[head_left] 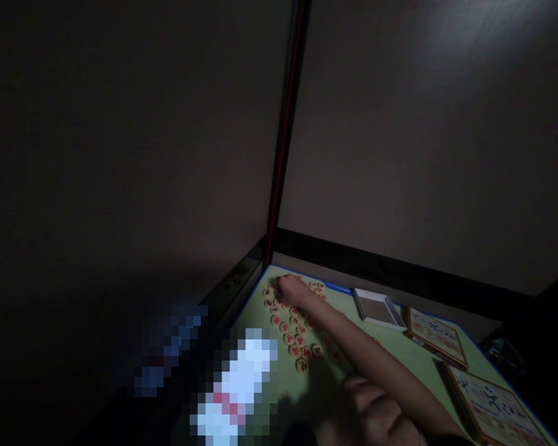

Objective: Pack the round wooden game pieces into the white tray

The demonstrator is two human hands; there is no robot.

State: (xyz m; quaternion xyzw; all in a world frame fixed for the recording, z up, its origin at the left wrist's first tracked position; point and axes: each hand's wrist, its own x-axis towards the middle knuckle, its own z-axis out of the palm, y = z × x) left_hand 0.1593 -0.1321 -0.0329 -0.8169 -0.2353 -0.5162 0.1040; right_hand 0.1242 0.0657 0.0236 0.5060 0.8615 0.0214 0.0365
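Observation:
Across a pale green table (260,313), my right arm stretches toward the far left corner. My right hand (292,291) is closed there among round wooden Chinese chess pieces (289,339) marked in red or black characters. Its fingertips point down and away, so whatever they hold is hidden. Close to the camera, my left hand (372,412) is curled under the right forearm, with its knuckles showing. Its palm is out of sight, and I cannot make out anything in it. Several pieces lie in loose rows left of the forearm; others are partly covered by it.
An open white box tray (379,308) lies by the back edge. Two flat boxes with printed lids, one farther (437,334) and one nearer (497,402), lie at the right. Dark walls meet behind the table. A bright pixelated patch (242,384) covers the left side.

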